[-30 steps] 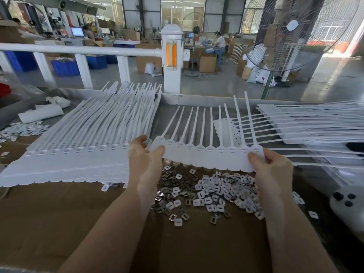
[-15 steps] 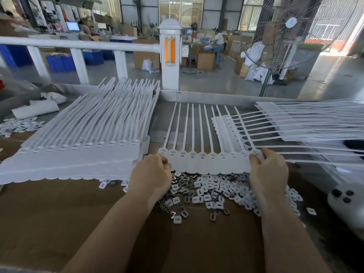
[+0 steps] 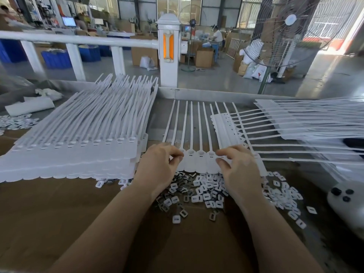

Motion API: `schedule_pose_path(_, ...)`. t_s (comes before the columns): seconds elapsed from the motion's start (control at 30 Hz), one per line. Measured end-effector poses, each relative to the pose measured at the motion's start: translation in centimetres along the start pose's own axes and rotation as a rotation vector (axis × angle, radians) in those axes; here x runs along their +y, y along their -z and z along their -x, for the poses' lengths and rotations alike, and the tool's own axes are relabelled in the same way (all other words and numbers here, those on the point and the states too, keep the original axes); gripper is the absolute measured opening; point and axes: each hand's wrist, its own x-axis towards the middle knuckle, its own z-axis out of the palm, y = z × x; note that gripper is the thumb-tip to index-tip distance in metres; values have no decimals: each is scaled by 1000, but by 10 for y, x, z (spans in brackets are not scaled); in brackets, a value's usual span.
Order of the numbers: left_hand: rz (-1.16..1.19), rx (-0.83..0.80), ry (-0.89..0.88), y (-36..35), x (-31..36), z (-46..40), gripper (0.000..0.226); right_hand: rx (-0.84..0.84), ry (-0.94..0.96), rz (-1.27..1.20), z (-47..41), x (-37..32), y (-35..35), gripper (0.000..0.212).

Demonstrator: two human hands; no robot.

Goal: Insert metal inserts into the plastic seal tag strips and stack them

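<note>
A strip of white plastic seal tags (image 3: 199, 160) lies on the desk (image 3: 59, 213), which is covered with brown cardboard. The tags are joined side by side; each has a flat head with a rounded lower edge and a small rectangular slot, and a long thin tail. The tails run away from the person toward the metal back rim of the desk, so the long axis of each tag goes front to back, heads nearest the person.

The left hand (image 3: 157, 166) rests on the left end of the strip with the fingers curled and the thumb and forefinger closed together at the heads. The right hand (image 3: 236, 166) has curled fingers too; its thumb and forefinger pinch the strip at the right end.

Just in front of the strip lies a loose heap of small square inserts (image 3: 204, 192), some white, some of grey shiny metal, each with a hole in the middle.

At the left a thick, neat stack of strips (image 3: 78, 144) lies with tails pointing up and right. At the right, another pile of strips (image 3: 305, 123) has tails pointing right. No writing can be read.
</note>
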Motion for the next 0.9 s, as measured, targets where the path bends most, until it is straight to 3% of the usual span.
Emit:
schedule_pose_path(0.17, -39, 16, -64, -2, -8, 9, 9, -44, 73, 7, 3, -6, -4, 13)
schedule_pose_path(0.33, -90, -175, -196, 3, -13, 15, 9, -67, 119, 37, 5, -8, -5, 12)
schedule_pose_path(0.5, -154, -263, -232, 2, -16, 14, 18, -85, 152, 52, 7, -8, -8, 11)
schedule_pose_path(0.8, -92, -257, -246, -2, -19, 14, 3, -124, 166, 56, 8, -9, -9, 10)
schedule_pose_path(0.9, 8, -169, -192, -4, -20, 11, 20, -151, 190, 56, 8, -9, -10, 16)
